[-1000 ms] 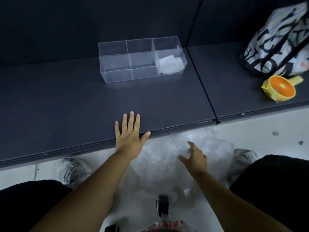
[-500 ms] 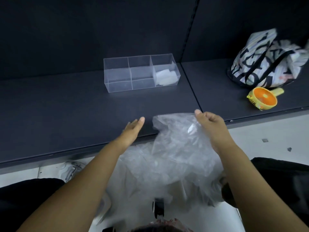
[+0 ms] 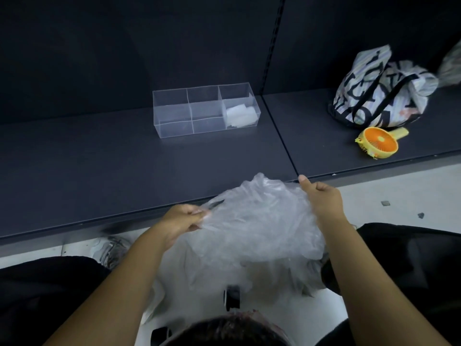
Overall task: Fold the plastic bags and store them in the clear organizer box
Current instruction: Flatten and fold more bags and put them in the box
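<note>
Your left hand (image 3: 183,219) pinches the left edge of the crumpled clear plastic bag (image 3: 254,221), thumb and curled fingers closed on the film, just in front of the dark shelf (image 3: 99,158). Farther back on that shelf stands the clear box (image 3: 174,126), divided into compartments, with a folded bag (image 3: 240,116) lying in its rightmost one. The bag you hold is stretched between your hands off the shelf's front edge, and its lower part droops towards the pale floor (image 3: 399,196). Your right hand (image 3: 321,198) grips the bag's upper right edge, fingers curled round it and thumb sticking up. On the shelf's right section, well apart from the box, sits a patterned tote bag (image 3: 379,96), with an orange and yellow hand fan (image 3: 379,143) lying just in front of it.
</note>
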A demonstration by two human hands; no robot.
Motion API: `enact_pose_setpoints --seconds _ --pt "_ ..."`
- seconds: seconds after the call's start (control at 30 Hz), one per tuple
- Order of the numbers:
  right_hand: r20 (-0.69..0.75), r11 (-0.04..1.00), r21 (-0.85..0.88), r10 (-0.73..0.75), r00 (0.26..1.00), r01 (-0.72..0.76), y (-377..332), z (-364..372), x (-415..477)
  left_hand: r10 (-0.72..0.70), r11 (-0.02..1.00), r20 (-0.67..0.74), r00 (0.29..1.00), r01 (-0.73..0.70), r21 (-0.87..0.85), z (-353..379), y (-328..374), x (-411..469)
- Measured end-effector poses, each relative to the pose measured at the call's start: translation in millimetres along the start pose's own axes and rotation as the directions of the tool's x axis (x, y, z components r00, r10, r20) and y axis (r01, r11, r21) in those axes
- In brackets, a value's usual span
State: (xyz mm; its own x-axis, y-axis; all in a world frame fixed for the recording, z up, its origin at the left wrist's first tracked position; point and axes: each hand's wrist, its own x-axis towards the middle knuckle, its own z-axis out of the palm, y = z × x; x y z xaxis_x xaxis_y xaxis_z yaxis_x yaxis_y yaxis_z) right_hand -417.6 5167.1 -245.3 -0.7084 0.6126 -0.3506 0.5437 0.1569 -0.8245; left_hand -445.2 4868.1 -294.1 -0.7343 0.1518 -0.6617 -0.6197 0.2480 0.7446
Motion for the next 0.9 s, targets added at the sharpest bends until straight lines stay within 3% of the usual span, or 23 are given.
enact_pose_setpoints --seconds 0.13,0.23,0.33,0.4,0.5,0.57,0.67,0.73,0.9 --pt "-0.017 0.987 -0.138 0.085 0.996 -0.086 15.0 -1.8 3.2 -0.096 0.993 -0.127 0.987 0.087 -0.075 -9.9 -15.7 4.5" --pt "-0.014 0.978 -0.162 0.134 0.991 -0.134 26.3 -1.0 4.2 -0.119 0.984 -0.271 0.955 0.077 -0.164 -14.8 -16.2 4.8" --pt "-0.014 0.975 -0.134 0.179 0.984 -0.18 34.7 1.5 2.5 -0.021 0.999 -0.319 0.948 0.029 0.02 -14.0 -10.9 2.6" --pt "0.017 0.976 -0.129 0.18 0.984 -0.176 37.3 4.2 0.5 0.156 0.977 -0.269 0.951 -0.108 0.183 -4.8 0.9 -1.6" --pt "0.154 0.985 -0.125 0.14 0.978 -0.121 39.7 8.3 -3.3 0.439 0.817 -0.05 0.897 -0.375 0.438 28.2 23.4 -2.7" --pt "0.271 0.993 -0.079 0.105 0.957 -0.086 40.1 10.9 -6.2 0.475 0.677 0.125 0.871 -0.452 0.581 54.5 35.4 0.5" --pt "0.341 0.996 -0.012 0.089 0.936 -0.091 37.1 13.8 -7.9 0.394 0.522 0.279 0.875 -0.464 0.716 76.8 40.4 8.7" --pt "0.32 0.994 -0.009 0.102 0.942 -0.105 36.2 13.1 -5.5 0.355 0.543 0.308 0.883 -0.462 0.701 79.0 36.0 12.7" --pt "0.122 0.97 0.026 0.235 0.964 -0.24 43.8 12.9 5.6 0.38 0.779 0.17 0.909 -0.413 0.472 55.9 17.8 6.9"
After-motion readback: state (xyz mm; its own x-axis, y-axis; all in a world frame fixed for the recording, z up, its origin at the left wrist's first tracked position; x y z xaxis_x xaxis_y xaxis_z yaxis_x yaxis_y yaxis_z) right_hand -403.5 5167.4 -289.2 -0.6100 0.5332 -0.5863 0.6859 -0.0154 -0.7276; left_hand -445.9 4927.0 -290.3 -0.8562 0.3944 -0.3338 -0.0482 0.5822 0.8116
